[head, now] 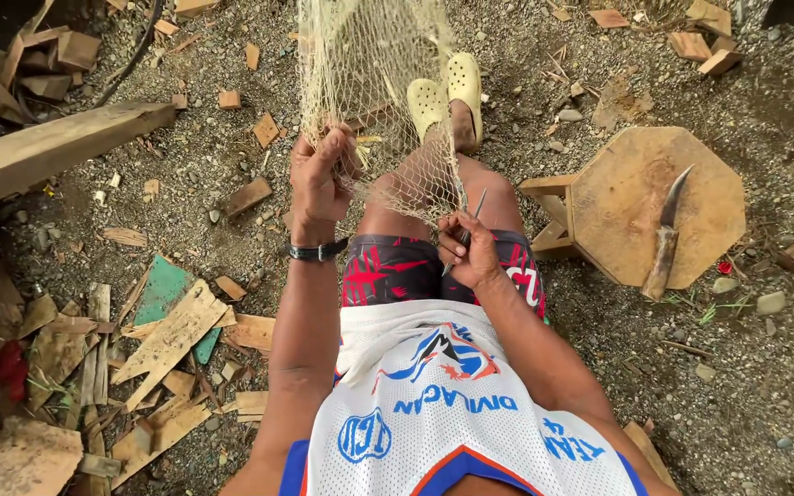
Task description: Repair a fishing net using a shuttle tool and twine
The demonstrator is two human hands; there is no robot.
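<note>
A pale cream fishing net [369, 64] hangs down from the top of the view and drapes over my knees. My left hand [321, 174], with a black watch on its wrist, grips the net's lower edge in a closed fist. My right hand [470, 250] pinches a thin netting needle [467, 231] that points up into the mesh at my right knee. I sit with my legs crossed, and my feet wear pale yellow clogs [448, 92].
A low octagonal wooden stool [631, 197] stands to my right with a knife [665, 237] lying on it. Wood scraps and a green board [165, 292] litter the gravel on the left. A thick wooden beam [57, 142] juts in from the upper left.
</note>
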